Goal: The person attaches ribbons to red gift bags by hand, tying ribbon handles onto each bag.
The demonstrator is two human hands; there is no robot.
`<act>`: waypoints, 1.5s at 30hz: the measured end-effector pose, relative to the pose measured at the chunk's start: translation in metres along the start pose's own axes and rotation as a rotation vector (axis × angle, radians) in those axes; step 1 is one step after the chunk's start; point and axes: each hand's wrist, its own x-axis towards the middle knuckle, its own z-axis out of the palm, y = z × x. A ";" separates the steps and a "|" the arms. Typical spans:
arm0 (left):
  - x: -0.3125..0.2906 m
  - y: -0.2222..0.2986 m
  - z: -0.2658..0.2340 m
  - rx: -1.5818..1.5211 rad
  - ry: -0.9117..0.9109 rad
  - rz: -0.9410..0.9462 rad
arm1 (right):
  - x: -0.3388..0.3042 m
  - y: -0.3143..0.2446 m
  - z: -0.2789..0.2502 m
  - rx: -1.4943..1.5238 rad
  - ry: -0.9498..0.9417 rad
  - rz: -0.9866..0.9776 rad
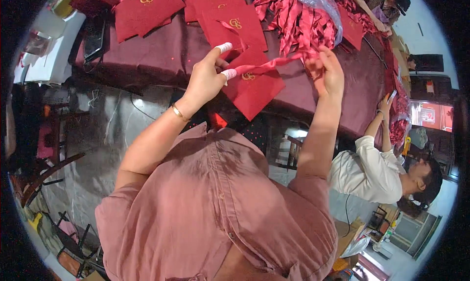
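Note:
A pinkish-red ribbon (274, 63) stretches between my two hands, above a dark red folder or bag (254, 97) with a gold emblem. At the ribbon's left end is my left hand (208, 75), with white wraps on its thumb and index fingertips. Its thumb lies against the ribbon, the index finger stands apart, and the other fingers are partly hidden. My right hand (329, 74) is closed, gripping the ribbon's other end between its fingers. The red piece overhangs the near edge of the cloth-covered table (161, 53).
More red pieces with gold emblems (149, 9) lie across the table's far side. A large bundle of red ribbons (293, 19) in clear plastic is beyond my right hand. A co-worker in a white top (367, 168) sits at right; another person (387, 1) is at the far right.

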 end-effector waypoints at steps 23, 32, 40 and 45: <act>0.003 -0.007 -0.001 -0.009 -0.036 0.001 | -0.027 -0.003 0.040 -0.319 0.658 -0.463; 0.004 -0.007 -0.002 0.005 -0.049 -0.014 | -0.025 -0.001 0.028 -0.061 0.658 -0.325; 0.004 -0.003 -0.002 0.027 -0.068 -0.033 | -0.031 -0.003 0.002 0.172 0.487 -0.195; 0.005 -0.007 -0.002 -0.012 -0.065 -0.020 | -0.038 0.000 -0.004 0.082 0.431 -0.260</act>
